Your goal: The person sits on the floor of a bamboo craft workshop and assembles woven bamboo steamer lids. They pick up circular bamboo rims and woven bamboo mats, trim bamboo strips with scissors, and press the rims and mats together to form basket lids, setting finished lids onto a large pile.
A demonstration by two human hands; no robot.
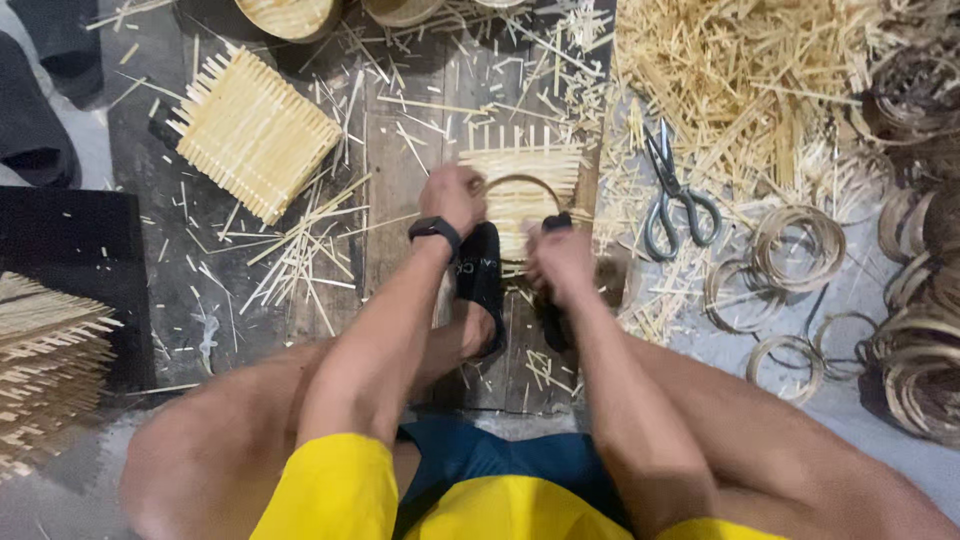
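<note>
floor (170, 230): dark, worn | wooden planks (400, 190) | strewn pale splinters (300, 260)

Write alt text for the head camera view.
Seen from above, a seated person's left hand and right hand work a bamboo ring onto a woven slat mat pinned under their feet. Scissors, loose rings and another mat lie around.

Left hand (452, 197) and right hand (560, 258) on woven mat (520, 175) with hoop (524, 185), pinned under both feet; second mat (252, 132) lying far left; scissors (672, 195) just right, before stick pile (740, 80); loose rings (800, 245) farther right; stacked mats (45, 360) at left edge
</note>
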